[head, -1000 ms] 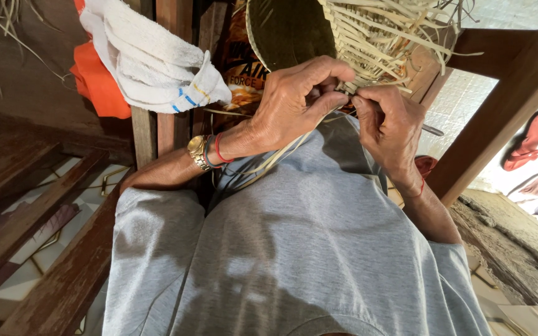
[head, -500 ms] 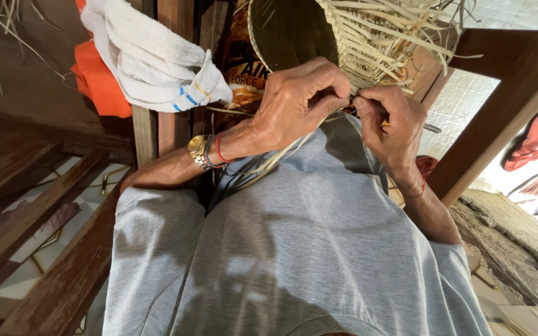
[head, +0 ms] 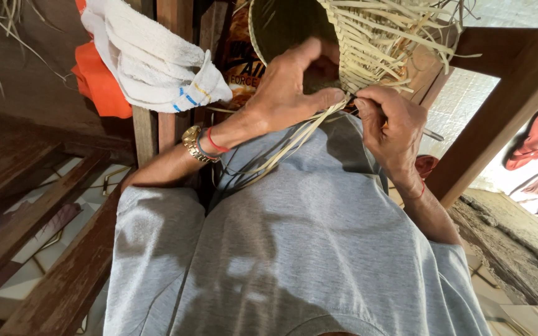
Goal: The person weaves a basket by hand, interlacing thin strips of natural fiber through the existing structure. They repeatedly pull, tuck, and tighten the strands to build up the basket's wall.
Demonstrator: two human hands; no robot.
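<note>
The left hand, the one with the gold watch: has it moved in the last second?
Yes. The left hand has slid up toward the basket, away from the white cloth; its fingers now reach onto the basket's mouth while pinching the straw strips.

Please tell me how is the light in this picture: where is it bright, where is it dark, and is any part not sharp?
Head view: daylight washes out the tiled floor at upper right; the wooden slats at left lie in dim shade; soft shadows fall across the grey shirt; the left hand, right hand and woven basket are evenly lit and fairly sharp; straight beams bow slightly toward the edges.
</note>
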